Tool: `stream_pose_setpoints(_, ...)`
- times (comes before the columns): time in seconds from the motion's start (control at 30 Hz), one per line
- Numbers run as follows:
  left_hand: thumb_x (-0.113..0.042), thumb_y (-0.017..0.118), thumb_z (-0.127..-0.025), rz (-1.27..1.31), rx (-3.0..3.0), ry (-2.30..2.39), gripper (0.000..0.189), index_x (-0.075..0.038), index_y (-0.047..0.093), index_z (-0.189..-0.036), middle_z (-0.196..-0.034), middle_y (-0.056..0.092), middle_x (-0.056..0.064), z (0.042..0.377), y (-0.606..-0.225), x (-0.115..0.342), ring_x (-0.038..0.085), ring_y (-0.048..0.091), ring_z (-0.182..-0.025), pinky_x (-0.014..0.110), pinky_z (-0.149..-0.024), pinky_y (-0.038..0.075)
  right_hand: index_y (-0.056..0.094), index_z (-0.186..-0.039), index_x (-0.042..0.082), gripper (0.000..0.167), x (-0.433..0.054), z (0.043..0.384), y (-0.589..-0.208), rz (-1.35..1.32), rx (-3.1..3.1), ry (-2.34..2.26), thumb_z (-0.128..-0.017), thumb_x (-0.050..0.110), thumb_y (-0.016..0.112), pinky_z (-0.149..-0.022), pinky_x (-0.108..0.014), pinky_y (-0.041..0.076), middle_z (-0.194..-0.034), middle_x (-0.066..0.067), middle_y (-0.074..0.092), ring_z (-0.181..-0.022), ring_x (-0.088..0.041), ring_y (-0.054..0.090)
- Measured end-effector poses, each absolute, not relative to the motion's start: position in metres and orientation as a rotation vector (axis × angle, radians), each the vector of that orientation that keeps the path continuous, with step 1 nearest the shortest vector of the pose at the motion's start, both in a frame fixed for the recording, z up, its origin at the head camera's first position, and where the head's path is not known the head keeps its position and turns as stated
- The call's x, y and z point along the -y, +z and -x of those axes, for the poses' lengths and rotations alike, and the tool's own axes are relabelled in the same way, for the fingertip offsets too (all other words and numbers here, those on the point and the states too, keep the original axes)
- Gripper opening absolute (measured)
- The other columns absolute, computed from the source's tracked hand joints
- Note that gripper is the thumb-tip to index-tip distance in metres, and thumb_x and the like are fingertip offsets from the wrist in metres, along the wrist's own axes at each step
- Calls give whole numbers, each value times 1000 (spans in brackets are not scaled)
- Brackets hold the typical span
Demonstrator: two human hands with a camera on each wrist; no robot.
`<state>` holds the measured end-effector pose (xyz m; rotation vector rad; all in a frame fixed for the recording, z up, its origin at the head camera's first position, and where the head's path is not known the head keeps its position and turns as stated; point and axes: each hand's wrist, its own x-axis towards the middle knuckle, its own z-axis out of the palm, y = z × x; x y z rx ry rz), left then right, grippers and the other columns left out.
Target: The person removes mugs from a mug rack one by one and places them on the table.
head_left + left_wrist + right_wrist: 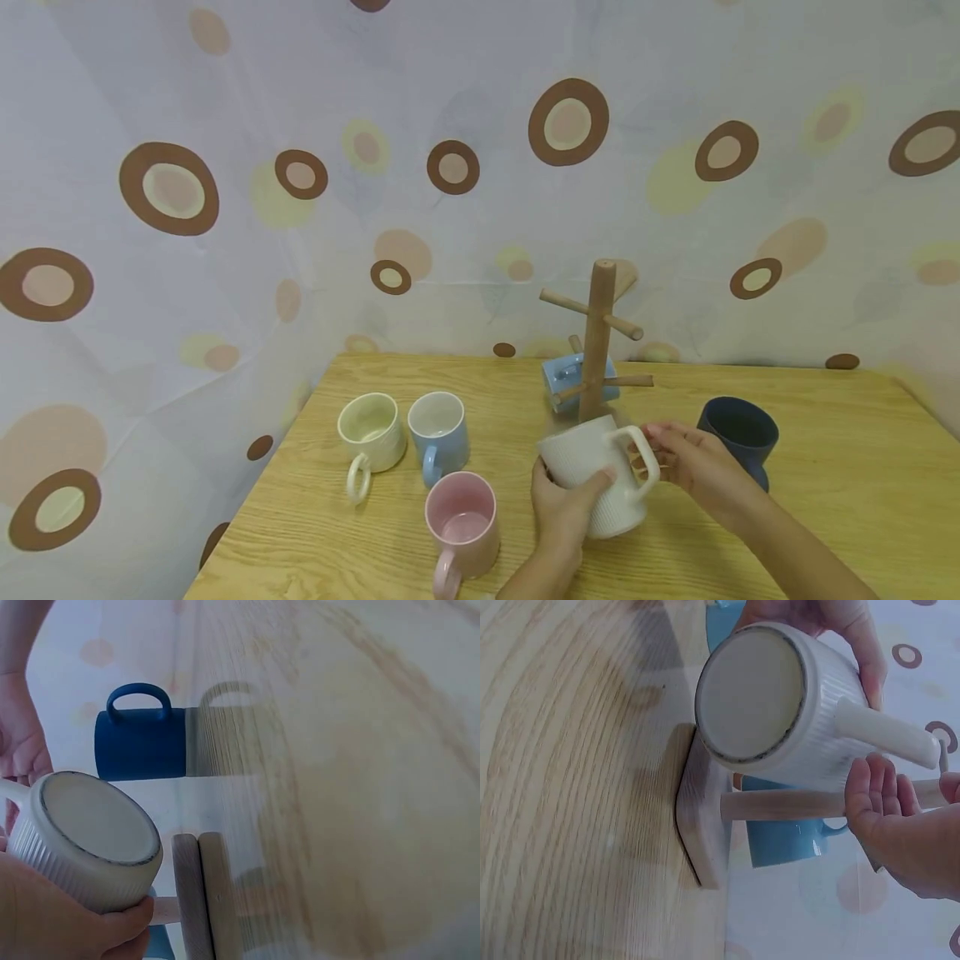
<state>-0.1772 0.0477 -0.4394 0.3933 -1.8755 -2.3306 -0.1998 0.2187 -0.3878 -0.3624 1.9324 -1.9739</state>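
A white ribbed mug is tilted in front of the wooden mug rack, held off the table. My left hand grips its body, thumb across the near side. In the left wrist view the left hand wraps the mug near its base. My right hand is at the mug's handle, its fingertips partly behind the loop. From the right wrist, loosely bent fingers appear beside the handle, with no clear pinch on it.
A light blue mug hangs on the rack's low back peg. Dark blue mug stands at right. On the left stand a cream mug, a blue mug with white inside and a pink mug. A patterned cloth hangs behind.
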Motion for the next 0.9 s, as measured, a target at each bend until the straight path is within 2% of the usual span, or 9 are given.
stream_pose_setpoints(0.27, -11, 79, -61, -322, 1895, -2268, 77, 0, 42, -127, -106, 56, 9, 178, -438, -46, 18, 55, -92, 34, -80, 48, 60, -110, 13, 32, -218, 198, -387, 542, -1601, -2000, -103, 21, 31, -84, -23, 51, -99, 3, 65, -92, -8, 62)
stream_pose_setpoints(0.43, -11, 80, -61, -309, 1928, -2267, 80, 0, 40, -129, -108, 56, 8, 178, -438, -46, 19, 54, -94, 36, -83, 48, 60, -108, 10, 33, -215, 197, -386, 547, -1510, -2005, -103, 20, 29, -83, -23, 52, -97, 2, 65, -90, -8, 62)
stream_pose_setpoints(0.73, -10, 80, -58, -245, 2010, -2184, 87, -2, 37, -133, -108, 56, 7, 174, -438, -45, 17, 55, -92, 33, -78, 48, 60, -92, 13, 25, -215, 191, -384, 305, -1717, -1938, -100, 27, 41, -72, -20, 51, -80, 7, 57, -72, -4, 55)
stream_pose_setpoints(0.9, -10, 79, -58, -201, 2057, -2195, 89, -6, 35, -134, -110, 55, 6, 176, -436, -43, 18, 54, -94, 37, -80, 49, 59, -91, 14, 23, -214, 189, -384, 217, -1734, -1948, -100, 26, 42, -72, -21, 49, -79, 7, 54, -71, -5, 52)
